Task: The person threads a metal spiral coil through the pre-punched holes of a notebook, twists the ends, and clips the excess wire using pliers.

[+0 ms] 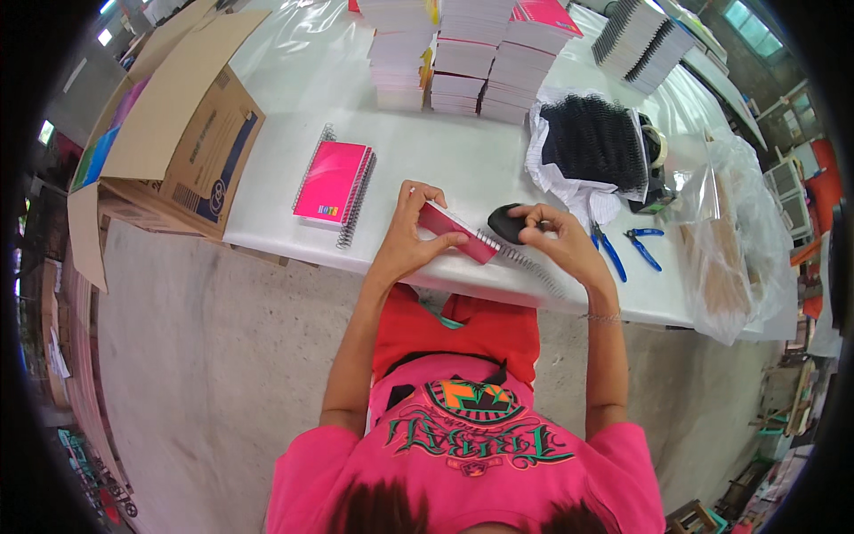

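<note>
holding one notebook [477, 250] in left grip [413, 233], one black object [505, 224] in right grip [564, 238].

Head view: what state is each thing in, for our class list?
Cardboard box: flaps open
Held notebook: gripped in left hand
Coil: partly threaded, tail sticking out
Black object: in right hand
Table notebook: closed
Rightmost pliers: handles spread
Plastic bag: crumpled
Book stacks: piled up
</note>
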The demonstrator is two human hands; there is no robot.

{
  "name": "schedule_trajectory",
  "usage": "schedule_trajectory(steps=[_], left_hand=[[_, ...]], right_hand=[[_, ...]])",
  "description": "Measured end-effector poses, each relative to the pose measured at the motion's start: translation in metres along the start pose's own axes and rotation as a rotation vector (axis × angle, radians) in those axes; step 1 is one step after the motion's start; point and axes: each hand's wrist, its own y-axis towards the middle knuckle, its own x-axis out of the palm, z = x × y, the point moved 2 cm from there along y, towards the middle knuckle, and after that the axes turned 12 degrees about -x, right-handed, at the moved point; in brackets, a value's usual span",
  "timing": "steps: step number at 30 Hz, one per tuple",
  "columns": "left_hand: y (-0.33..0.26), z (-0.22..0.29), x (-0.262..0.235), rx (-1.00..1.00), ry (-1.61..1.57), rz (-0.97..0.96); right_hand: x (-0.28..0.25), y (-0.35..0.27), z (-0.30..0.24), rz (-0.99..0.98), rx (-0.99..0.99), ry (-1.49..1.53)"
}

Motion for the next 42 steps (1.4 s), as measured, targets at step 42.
schedule_trajectory(steps=[42], left_hand=[[-0.003,0.000,0.004,0.014,-0.053,-0.101]], right_hand=[[0.023,0.015,-0.004,0.089,-0.037,-0.022]])
